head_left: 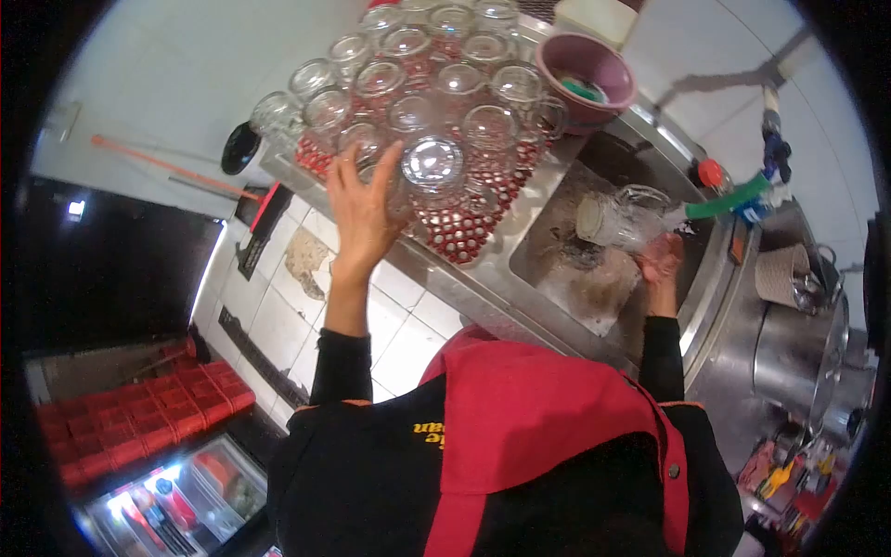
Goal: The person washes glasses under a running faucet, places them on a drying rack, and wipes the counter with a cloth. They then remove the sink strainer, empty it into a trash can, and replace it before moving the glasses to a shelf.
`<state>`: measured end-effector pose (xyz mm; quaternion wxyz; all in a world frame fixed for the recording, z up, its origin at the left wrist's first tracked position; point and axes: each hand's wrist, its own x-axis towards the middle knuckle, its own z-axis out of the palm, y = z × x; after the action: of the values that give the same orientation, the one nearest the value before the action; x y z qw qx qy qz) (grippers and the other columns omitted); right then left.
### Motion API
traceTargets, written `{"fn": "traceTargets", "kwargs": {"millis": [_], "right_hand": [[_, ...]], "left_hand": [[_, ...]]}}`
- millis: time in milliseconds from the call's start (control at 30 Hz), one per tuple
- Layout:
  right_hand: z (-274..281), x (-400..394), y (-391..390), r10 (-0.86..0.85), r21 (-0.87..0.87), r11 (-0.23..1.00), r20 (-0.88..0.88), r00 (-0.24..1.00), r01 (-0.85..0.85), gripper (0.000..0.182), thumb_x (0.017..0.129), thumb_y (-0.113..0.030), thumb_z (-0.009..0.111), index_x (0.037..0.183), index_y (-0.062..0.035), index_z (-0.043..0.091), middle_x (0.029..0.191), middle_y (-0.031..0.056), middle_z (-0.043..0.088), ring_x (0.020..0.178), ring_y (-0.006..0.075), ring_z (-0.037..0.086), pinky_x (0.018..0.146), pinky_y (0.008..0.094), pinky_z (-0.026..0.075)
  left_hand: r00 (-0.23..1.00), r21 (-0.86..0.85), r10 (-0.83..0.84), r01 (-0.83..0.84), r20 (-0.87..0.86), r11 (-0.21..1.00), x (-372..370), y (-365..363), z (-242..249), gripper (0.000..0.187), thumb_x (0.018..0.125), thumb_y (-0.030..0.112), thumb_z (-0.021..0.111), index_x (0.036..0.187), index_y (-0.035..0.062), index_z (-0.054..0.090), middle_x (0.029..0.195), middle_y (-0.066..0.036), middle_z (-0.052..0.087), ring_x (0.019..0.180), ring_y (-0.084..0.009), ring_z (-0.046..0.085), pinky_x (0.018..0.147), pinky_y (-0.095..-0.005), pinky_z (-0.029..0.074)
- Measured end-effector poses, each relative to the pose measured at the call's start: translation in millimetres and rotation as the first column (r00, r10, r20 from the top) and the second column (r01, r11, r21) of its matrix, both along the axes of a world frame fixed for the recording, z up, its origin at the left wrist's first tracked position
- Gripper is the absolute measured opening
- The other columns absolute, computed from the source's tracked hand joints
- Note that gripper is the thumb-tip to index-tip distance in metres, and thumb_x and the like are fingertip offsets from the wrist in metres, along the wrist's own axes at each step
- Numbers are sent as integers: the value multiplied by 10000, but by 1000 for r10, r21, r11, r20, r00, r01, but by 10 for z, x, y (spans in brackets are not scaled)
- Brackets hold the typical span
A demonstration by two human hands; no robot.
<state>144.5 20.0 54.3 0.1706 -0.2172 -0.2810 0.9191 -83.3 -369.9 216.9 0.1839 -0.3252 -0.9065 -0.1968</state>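
Note:
My left hand (364,218) reaches to the near edge of a group of upturned clear glass mugs. Its thumb and fingers are set around the body of one glass mug (362,141). Close to its right stands another upturned mug (432,165), which catches the light. Over the sink (575,269), my right hand (661,260) holds a clear glass mug (617,223) tipped on its side. The end of a green hose (729,200) is close to this mug. Part of my right hand's grip is hidden behind the glass.
Several mugs stand on a red perforated mat (455,237) on the steel drainboard. A pink basin (587,79) sits beyond the sink. To the right are a red-lidded jar (712,174), a woven holder (781,276) and a large metal pot (796,343). A red broom (264,209) leans at left.

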Motion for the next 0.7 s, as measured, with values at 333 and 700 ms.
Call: {"fn": "traceTargets", "kwargs": {"millis": [333, 700], "right_hand": [[-207, -138, -167, 147, -185, 967, -144, 979, -173, 585, 673, -462, 520, 1116, -81, 483, 1100, 97, 528, 900, 270, 546, 496, 383, 480], [558, -310, 84, -452, 812, -6, 518, 726, -583, 709, 461, -486, 732, 1029, -132, 498, 989, 86, 553, 898, 256, 561, 743, 344, 459]], "left_hand": [[998, -185, 18, -7, 61, 983, 210, 62, 376, 943, 438, 98, 666, 1302, 213, 308, 1340, -169, 199, 1233, -410, 143, 969, -551, 174], [553, 656, -612, 150, 565, 740, 1028, 1643, -376, 481, 667, 133, 669, 1105, 33, 498, 817, -105, 569, 808, -204, 543, 657, -302, 448]]}}
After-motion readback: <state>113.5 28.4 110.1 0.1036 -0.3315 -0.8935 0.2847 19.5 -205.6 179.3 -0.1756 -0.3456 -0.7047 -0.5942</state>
